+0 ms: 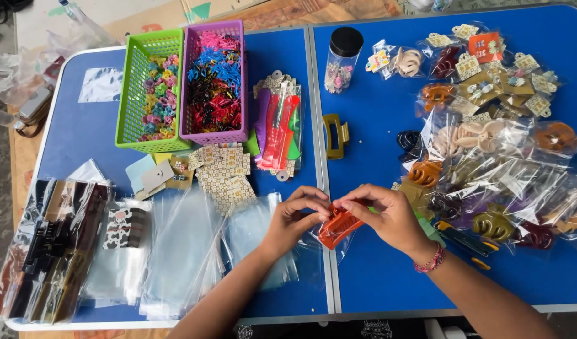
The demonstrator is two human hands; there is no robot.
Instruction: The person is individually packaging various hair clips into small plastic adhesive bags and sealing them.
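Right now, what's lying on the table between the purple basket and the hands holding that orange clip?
In the head view, patterned paper cards and clear plastic bags lie between the purple basket and the hands holding the orange clip.

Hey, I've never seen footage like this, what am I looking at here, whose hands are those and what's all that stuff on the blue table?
This is one picture from a camera worn on a person's head, looking down at their own two bare hands; there is no machine. The left hand and the right hand together hold an orange hair clip above a blue folding table. At the far left of the table stand a green basket and a purple basket full of small colourful hair ties. Nearer the person lie clear plastic bags. On the right is a heap of bagged hair clips, and a clear jar with a black lid stands at the back.
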